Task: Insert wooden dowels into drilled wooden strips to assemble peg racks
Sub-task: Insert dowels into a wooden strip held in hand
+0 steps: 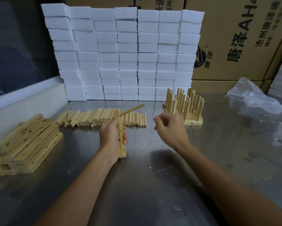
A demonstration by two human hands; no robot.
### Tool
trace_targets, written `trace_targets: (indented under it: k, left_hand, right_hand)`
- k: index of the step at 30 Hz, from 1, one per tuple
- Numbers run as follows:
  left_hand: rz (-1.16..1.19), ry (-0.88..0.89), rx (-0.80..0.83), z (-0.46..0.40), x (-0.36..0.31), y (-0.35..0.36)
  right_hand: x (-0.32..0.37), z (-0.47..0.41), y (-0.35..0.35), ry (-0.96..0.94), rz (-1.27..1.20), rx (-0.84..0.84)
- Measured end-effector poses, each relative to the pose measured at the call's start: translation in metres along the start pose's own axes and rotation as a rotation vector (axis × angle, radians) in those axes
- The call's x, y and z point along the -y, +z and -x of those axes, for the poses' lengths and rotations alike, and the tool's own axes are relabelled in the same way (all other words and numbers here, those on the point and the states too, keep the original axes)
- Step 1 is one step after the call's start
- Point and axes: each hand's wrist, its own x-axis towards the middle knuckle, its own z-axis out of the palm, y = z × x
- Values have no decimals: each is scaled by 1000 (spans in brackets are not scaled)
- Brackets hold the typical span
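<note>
While the left hand (113, 133) grips a drilled strip (121, 141) at mid-frame with one dowel (131, 110) already seated in its top hole, the right hand (170, 128), loosely curled and empty, probably needs another from the dowel pile (102, 118) behind.

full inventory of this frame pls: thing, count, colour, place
drilled strip: one, pale wood, gripped upright-ish at centre
dowel: one, pale wood, stuck in the strip's top hole, slanting right
loose dowels: many, pale wood, row behind the hands
strip stack: several, pale wood, left
finished racks: cluster, pale wood, right rear
foam blocks: many, white, stacked wall at back
cartons: several, brown, behind and right
plastic wrap: clear, far right
table: one, steel grey
left hand: grips the strip
right hand: holds nothing, loosely curled
</note>
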Motion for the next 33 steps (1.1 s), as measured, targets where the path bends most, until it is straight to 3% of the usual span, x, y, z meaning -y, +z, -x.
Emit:
trace_targets:
  k: [6, 17, 28, 33]
  left_hand:
    - [220, -153, -71, -6, -6, -10]
    - [229, -178, -89, -9, -5, -10]
    - [230, -192, -88, -11, -5, -11]
    - [223, -187, -94, -13, -4, -12]
  right_hand:
    - [-18, -3, 23, 112, 165, 204]
    - [-16, -32, 59, 85, 522, 288]
    - [-14, -35, 41, 254, 464, 194]
    - [-18, -31, 24, 282, 262, 23]
